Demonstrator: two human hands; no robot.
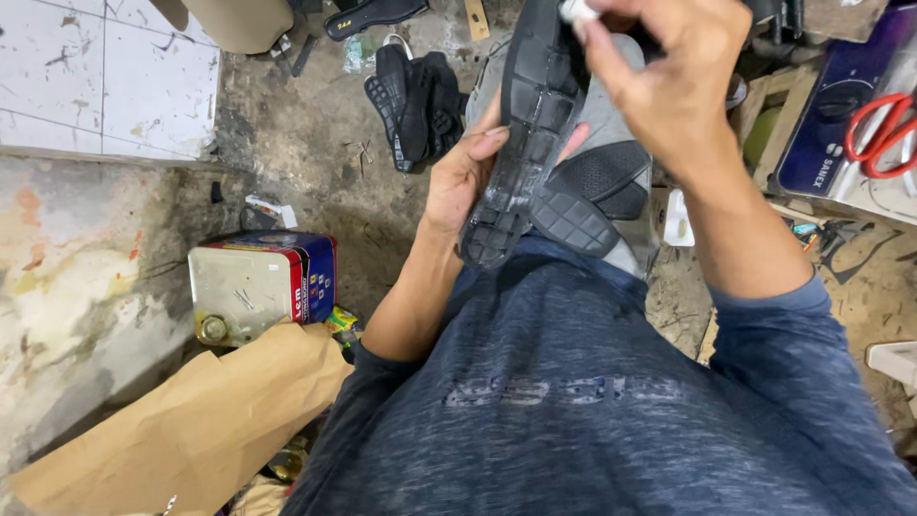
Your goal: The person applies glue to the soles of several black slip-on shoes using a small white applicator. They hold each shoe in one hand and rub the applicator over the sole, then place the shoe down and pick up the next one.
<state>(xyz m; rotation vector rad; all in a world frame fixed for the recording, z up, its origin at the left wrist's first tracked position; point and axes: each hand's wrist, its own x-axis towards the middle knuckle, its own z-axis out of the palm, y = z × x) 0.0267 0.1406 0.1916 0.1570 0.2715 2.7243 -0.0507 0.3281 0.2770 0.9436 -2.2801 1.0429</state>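
The left hand [468,177] is gripping a black shoe sole [521,134] from its left side, the thumb lying across the treaded face and the fingertips showing past the sole's right edge. The right hand [669,81] is reaching in from the right, its fingers pinched shut around a small whitish object [577,10] at the far end of the sole; what that object is cannot be told. The sole is being held tilted in front of the person's chest, tread towards the camera, above a second dark sole piece [597,191] that is lying on grey fabric [611,115] in the lap. On the dirty floor to the left, a rectangular metal can [260,285] with a blue and red label is lying on its side, touching a crumpled sheet of brown paper [201,430] in the near left corner. Farther off, a pair of black soles [413,103] is resting on the ground. At the far right, red-handled scissors [884,134] are lying on a dark blue box [841,124].
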